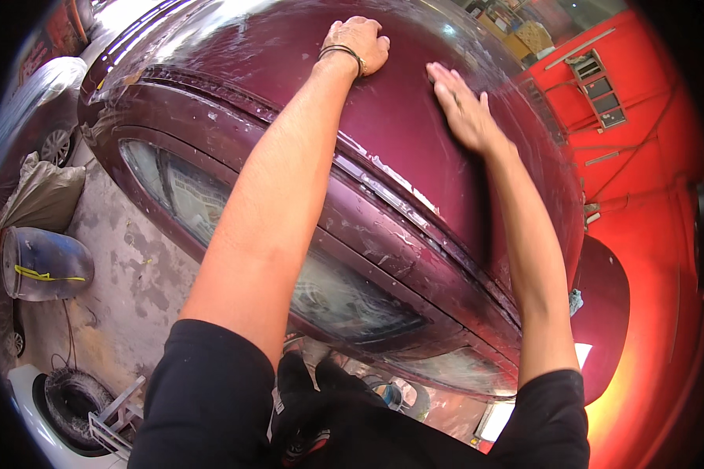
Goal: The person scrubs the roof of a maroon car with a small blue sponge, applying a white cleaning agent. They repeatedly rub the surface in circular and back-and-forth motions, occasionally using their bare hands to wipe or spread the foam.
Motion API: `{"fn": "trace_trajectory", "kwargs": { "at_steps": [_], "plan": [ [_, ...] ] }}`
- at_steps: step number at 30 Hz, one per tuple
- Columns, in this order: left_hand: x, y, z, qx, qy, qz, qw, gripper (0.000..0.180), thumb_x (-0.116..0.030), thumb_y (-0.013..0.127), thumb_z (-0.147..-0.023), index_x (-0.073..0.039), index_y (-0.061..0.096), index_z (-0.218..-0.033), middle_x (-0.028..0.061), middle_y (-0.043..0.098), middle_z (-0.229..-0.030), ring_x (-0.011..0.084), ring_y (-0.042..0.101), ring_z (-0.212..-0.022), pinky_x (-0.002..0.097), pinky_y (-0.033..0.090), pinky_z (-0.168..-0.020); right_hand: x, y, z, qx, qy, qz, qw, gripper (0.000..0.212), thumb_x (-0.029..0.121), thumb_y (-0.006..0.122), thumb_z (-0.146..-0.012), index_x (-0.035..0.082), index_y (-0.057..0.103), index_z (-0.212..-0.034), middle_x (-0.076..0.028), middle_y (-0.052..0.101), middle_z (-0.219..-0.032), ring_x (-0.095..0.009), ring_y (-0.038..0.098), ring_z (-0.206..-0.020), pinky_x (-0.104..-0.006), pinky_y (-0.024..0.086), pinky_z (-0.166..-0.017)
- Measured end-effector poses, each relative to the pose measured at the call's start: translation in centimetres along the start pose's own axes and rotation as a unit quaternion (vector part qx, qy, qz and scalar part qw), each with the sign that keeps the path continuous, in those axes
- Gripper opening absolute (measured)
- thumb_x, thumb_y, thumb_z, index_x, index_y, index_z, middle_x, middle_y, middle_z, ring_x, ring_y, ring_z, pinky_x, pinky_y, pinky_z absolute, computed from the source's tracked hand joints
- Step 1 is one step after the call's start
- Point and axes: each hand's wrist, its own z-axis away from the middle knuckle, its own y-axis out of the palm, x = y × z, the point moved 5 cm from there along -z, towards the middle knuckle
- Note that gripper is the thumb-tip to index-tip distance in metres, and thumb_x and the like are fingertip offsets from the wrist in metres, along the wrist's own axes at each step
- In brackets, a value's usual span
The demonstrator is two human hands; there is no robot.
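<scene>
Sleeves (207, 383): 2 soft black tubes, nearest in.
Side window (352, 301): curved, cloudy, streaked glass.
Roof (403, 129): glossy maroon dome, front and centre, whitish flakes roughening its edge.
Right hand (463, 109): flat over it, straight fingers close together; contact can't be told.
Left hand (364, 47): fingers bent, knuckles up; grip can't be told.
Wall (641, 172): red, beyond.

The glossy maroon car roof (399, 129), whitish patches along its near edge, curves across the frame's upper centre.

glossy, smooth metal car roof (403, 129)
</scene>
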Motion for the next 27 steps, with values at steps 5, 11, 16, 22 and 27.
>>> {"fn": "trace_trajectory", "kwargs": {
  "at_steps": [5, 11, 16, 22, 27],
  "plan": [
    [1.9, -0.7, -0.5, -0.007, -0.009, -0.012, 1.000, 0.055, -0.047, 0.057, -0.110, -0.011, 0.072, -0.148, 0.0158, 0.065, -0.159, 0.0383, 0.061, -0.147, 0.0491, 0.045, -0.127, 6.4, 0.8, 4.9, -0.026, -0.064, 0.008, 0.998, 0.054, 0.042, 0.043, -0.121, 0.020, 0.049, -0.170, -0.009, 0.040, -0.181, -0.036, 0.029, -0.171, -0.0774, 0.015, -0.133],
    [4.2, -1.7, -0.6, -0.061, -0.011, -0.026, 0.998, 0.056, -0.050, 0.055, -0.110, -0.010, 0.073, -0.146, 0.0167, 0.067, -0.155, 0.0377, 0.062, -0.145, 0.0487, 0.045, -0.126, 9.2, 0.5, 13.5, 0.094, -0.115, 0.066, 0.987, 0.066, 0.055, 0.037, -0.120, 0.024, 0.035, -0.178, -0.003, 0.029, -0.187, -0.031, 0.017, -0.175, -0.0750, 0.005, -0.136],
    [1.3, 2.2, -2.2, -0.036, 0.061, -0.017, 0.997, 0.056, -0.050, 0.055, -0.111, -0.009, 0.073, -0.145, 0.0157, 0.068, -0.154, 0.0348, 0.061, -0.147, 0.0481, 0.045, -0.126, -9.9, -2.9, 3.8, -0.005, 0.160, -0.015, 0.987, 0.071, 0.059, 0.029, -0.120, 0.019, 0.033, -0.179, -0.005, 0.027, -0.188, -0.032, 0.016, -0.175, -0.0776, 0.007, -0.134],
    [5.7, 0.4, -2.0, -0.045, 0.017, -0.043, 0.998, 0.060, -0.054, 0.052, -0.113, -0.010, 0.071, -0.148, 0.0140, 0.066, -0.159, 0.0355, 0.060, -0.148, 0.0468, 0.046, -0.124, 1.7, -0.9, 19.7, 0.039, 0.012, 0.036, 0.999, 0.067, 0.051, 0.028, -0.121, 0.019, 0.030, -0.180, -0.007, 0.025, -0.188, -0.034, 0.015, -0.175, -0.0749, 0.005, -0.136],
    [4.6, 0.1, -1.9, -0.002, -0.003, -0.162, 0.987, 0.071, -0.062, 0.041, -0.114, -0.015, 0.057, -0.165, 0.0109, 0.049, -0.176, 0.0286, 0.043, -0.164, 0.0517, 0.030, -0.136, -1.5, -2.1, 23.4, 0.083, 0.016, 0.021, 0.996, 0.066, 0.053, 0.024, -0.122, 0.022, 0.032, -0.179, -0.007, 0.026, -0.188, -0.033, 0.015, -0.175, -0.0734, 0.001, -0.136]
  ]
}}
